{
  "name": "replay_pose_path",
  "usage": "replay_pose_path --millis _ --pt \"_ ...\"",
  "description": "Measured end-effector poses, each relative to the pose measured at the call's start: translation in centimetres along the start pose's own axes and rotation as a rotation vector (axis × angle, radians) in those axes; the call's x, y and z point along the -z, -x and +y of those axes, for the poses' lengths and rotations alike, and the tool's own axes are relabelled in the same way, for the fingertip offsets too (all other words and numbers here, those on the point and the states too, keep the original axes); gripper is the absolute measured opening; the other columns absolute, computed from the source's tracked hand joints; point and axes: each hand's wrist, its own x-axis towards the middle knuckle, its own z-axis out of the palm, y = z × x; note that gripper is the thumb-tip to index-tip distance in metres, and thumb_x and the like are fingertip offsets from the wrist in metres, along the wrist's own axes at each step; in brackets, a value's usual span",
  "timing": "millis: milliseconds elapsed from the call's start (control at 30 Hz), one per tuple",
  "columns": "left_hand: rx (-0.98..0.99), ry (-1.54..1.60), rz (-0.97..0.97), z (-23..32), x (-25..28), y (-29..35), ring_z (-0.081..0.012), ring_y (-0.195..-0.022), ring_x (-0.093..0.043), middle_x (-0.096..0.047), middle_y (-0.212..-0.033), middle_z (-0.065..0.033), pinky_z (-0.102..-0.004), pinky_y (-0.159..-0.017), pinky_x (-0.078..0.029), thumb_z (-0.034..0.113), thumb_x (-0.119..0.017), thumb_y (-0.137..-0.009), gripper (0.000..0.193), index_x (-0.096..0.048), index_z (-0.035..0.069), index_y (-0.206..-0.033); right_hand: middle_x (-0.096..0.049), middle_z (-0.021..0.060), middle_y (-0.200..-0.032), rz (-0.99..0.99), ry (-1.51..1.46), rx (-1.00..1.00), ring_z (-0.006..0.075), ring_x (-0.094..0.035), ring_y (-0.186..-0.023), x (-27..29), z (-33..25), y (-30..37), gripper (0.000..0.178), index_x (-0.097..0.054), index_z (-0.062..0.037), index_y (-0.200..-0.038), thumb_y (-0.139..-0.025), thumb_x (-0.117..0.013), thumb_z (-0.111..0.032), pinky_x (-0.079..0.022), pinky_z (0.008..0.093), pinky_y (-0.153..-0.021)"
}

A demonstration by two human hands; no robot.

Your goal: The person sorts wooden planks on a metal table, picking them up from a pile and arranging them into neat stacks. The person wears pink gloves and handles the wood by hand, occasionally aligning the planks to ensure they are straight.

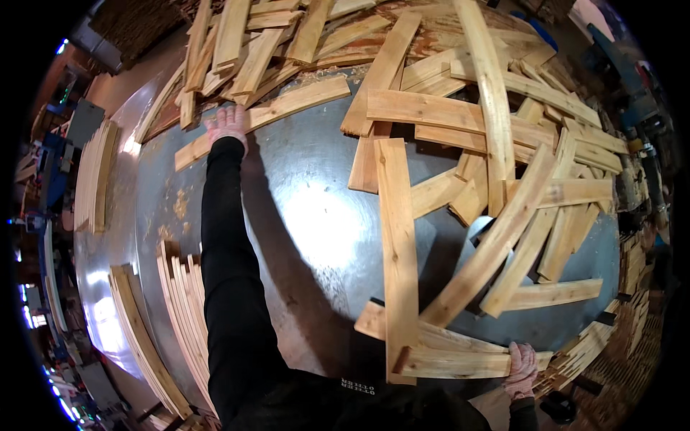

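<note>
Far out on the left, my left hand (227, 127) lies across a pale wooden board (298, 102), its fingers over the far edge and the thumb side by the near edge. That board rests slantwise on a grey metal tabletop (309, 179). Close to my body at the lower right, my right hand (522, 369) is closed around another wooden board (453, 363) near its right end. An upright-lying knotty plank (399, 251) reaches down to that board's left end. Both hands look pinkish and textured, perhaps gloved; my right fingers' undersides are hidden.
A loose heap of boards (431, 111) covers the far and right side, several crossing at angles. Stacked narrow boards (183, 302) stand at the near left, beside another stack (136, 337). A further stack (95, 176) sits at the left. Dark machinery (54, 172) lines the left rim.
</note>
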Motion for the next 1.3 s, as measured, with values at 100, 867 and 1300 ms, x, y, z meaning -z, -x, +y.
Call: replay_pose_path --millis 100,867,1300 --pt "0.07 0.082 -0.256 0.1 -0.1 -2.1 -0.0266 -0.142 -0.032 -0.035 -0.153 -0.0105 -0.0563 -0.109 -0.026 0.019 -0.059 -0.082 0.078 -0.021 0.018 -0.15 -0.056 0.0178 -0.114 -0.353 -0.107 -0.252 0.0424 -0.054 -0.107 -1.4 0.1 -0.1 0.043 -0.053 -0.0087 -0.122 -0.081 -0.059 -0.017 -0.044 0.0506 -0.094" --pt "0.692 3.308 -1.156 15.0 9.2 42.6 -0.0317 -0.085 -0.049 -0.052 -0.101 -0.0186 -0.0467 -0.083 -0.045 0.067 -0.045 -0.085 0.086 -0.045 -0.008 -0.127 -0.056 0.0134 -0.128 0.325 0.73 0.105 0.0293 -0.052 -0.122 22.1 17.2 8.2 0.054 -0.048 -0.0018 -0.137 -0.083 -0.052 0.001 -0.037 0.0462 -0.109" --pt "0.019 3.28 -0.877 12.7 11.3 48.4 -0.0291 -0.103 -0.057 -0.053 -0.116 -0.018 -0.0466 -0.091 -0.052 0.019 -0.077 -0.076 0.061 -0.047 -0.005 -0.124 -0.056 0.0148 -0.132 0.453 0.679 -0.59 0.0325 -0.053 -0.12 24.6 22.4 14.3 0.078 -0.041 -0.0117 -0.144 -0.077 -0.075 -0.03 -0.043 0.041 -0.103"
